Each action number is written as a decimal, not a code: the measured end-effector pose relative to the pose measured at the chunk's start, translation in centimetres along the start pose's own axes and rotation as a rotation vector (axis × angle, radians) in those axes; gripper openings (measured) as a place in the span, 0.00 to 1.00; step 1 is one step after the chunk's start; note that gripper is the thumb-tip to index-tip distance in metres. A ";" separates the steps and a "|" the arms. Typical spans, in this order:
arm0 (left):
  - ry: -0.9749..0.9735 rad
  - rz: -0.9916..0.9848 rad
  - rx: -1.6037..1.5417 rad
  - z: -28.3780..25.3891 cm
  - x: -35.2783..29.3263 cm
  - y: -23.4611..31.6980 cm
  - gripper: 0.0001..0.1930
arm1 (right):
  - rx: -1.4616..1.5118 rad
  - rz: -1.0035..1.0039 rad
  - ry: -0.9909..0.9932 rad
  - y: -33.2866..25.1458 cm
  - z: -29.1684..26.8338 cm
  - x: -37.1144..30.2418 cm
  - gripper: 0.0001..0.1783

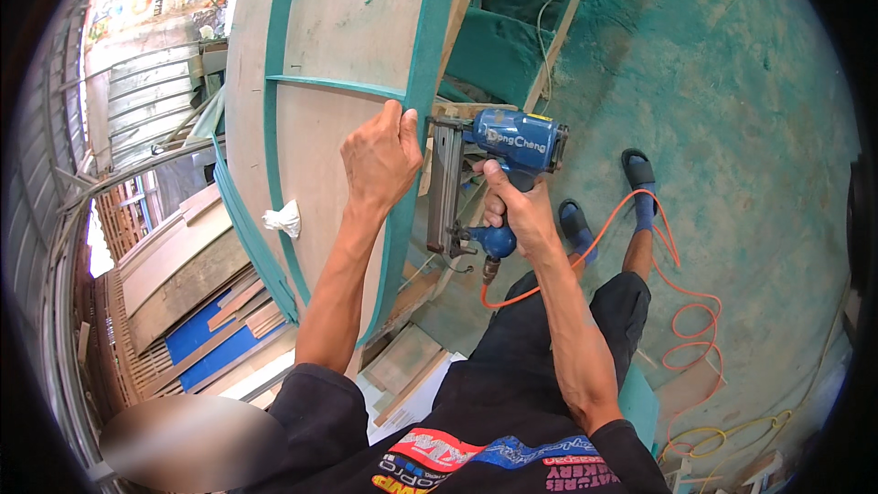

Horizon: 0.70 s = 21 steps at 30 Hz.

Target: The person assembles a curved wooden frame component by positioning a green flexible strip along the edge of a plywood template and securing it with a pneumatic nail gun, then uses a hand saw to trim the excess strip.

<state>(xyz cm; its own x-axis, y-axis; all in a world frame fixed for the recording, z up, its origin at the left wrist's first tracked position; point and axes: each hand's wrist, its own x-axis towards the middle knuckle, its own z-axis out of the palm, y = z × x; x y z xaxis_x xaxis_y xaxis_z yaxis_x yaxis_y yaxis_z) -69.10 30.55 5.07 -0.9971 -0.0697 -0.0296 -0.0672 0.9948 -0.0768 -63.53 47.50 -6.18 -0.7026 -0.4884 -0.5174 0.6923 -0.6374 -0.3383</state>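
My right hand (529, 210) grips the handle of a blue pneumatic nail gun (526, 135). The gun's dark metal magazine stands next to the edge of a pale wooden panel (320, 142). My left hand (377, 157) is closed at that edge, with thumb and curled fingers against the teal edge strip (422, 46); anything pinched in them is hidden. Just beyond my left fingertips, a thin teal crosspiece (334, 84) spans the panel between the edge strip and another teal strip (274, 119). A crumpled white scrap (285, 219) lies on the panel to the left of my forearm.
An orange air hose (585, 256) drops from the gun, loops past my feet and coils on the dusty green floor (732, 128). Stacked boards (183, 256) lie at the left. Timber framing (562, 27) stands beyond the panel. A yellow hose (722, 434) lies at the lower right.
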 end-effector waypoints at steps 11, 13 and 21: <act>0.253 0.173 -0.277 -2.1 2.7 -2.5 0.11 | 0.227 0.202 0.074 1.5 -7.0 -3.0 0.21; 0.298 0.145 -0.405 -2.9 3.2 -1.6 0.10 | 0.256 0.202 0.091 1.2 -8.5 -2.8 0.21; -0.103 -0.912 -2.358 11.3 -8.2 4.3 0.16 | 0.272 0.156 0.195 -2.4 -10.4 -3.7 0.19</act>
<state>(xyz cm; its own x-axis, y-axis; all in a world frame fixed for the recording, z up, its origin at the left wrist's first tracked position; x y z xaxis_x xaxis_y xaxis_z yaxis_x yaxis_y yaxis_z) -60.81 34.53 -6.30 -0.7269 -0.2379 -0.6442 -0.2378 -0.7928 0.5611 -60.88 57.08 -11.59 -0.5291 -0.4866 -0.6952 0.7013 -0.7120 -0.0354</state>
